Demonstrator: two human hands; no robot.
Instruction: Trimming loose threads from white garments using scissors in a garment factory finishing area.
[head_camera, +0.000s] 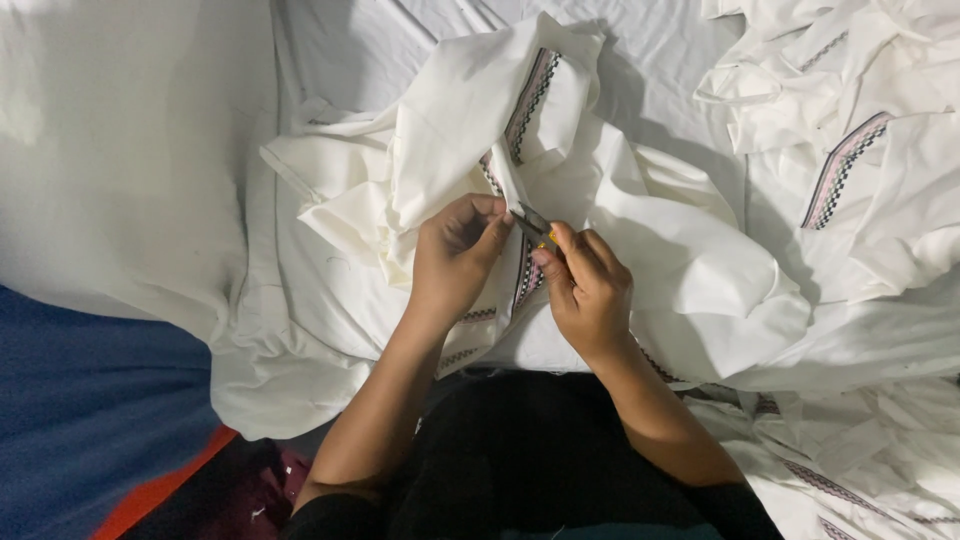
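A crumpled white garment with a patterned embroidered band lies over my lap and the white sheet. My left hand pinches a fold of this garment near the band, holding it up. My right hand grips small metal thread snips with a yellow part, their blades touching the fabric right beside my left fingertips. The two hands are nearly in contact.
More white garments with the same patterned bands are heaped at the right and lower right. A white sheet covers the left. Blue cloth with an orange edge lies at the lower left.
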